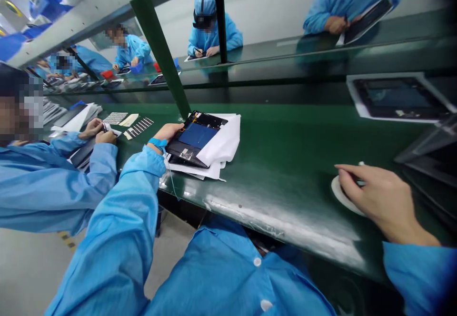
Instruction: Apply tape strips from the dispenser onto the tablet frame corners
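Observation:
My left hand (169,132) grips the near left edge of an opened black tablet (194,138) with a blue panel inside. The tablet lies on a stack of white sheets (222,145) on the green belt (285,163). A blue wrist strap sits on my left wrist. My right hand (378,197) rests far to the right, fingers curled over a small white round object (341,193) on the belt, with a thin white piece under the fingertips.
A co-worker in a blue coat sits at my left, both hands on a dark device (85,152). Sticker sheets (138,127) lie beyond. A tablet in a white tray (400,98) sits far right. A green post (160,49) rises behind my tablet. Other workers sit across.

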The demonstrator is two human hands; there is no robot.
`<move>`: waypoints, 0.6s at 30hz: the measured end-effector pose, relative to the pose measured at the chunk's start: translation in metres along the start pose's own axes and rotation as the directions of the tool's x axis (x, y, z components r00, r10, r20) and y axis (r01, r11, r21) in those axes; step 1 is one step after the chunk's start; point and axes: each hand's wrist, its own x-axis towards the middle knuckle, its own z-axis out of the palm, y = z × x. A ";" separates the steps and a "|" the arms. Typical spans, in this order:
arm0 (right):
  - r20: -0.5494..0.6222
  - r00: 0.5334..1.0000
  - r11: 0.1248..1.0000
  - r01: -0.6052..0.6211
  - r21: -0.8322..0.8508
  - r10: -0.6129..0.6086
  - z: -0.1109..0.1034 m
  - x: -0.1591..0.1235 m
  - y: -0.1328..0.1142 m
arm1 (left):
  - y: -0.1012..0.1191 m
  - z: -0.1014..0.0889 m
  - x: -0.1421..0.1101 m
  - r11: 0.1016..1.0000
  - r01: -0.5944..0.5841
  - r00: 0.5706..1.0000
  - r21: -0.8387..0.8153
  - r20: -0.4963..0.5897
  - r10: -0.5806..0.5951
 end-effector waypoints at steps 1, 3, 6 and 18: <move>0.007 1.000 1.000 -0.009 0.001 0.009 -0.001 0.000 0.000 | 0.005 0.000 0.000 1.000 -0.028 1.000 0.011 0.003 0.028; 0.027 0.999 1.000 -0.029 0.009 0.028 -0.002 0.001 0.001 | 0.023 -0.006 -0.002 0.997 -0.073 0.997 0.032 0.003 0.073; 0.045 0.996 0.997 -0.074 0.026 0.073 -0.001 0.000 0.004 | 0.062 -0.031 -0.014 0.992 -0.113 0.993 0.064 -0.013 0.114; 0.066 0.986 0.986 -0.156 0.066 0.152 0.009 -0.011 0.014 | 0.049 -0.081 -0.026 0.977 -0.091 0.983 0.194 -0.138 0.119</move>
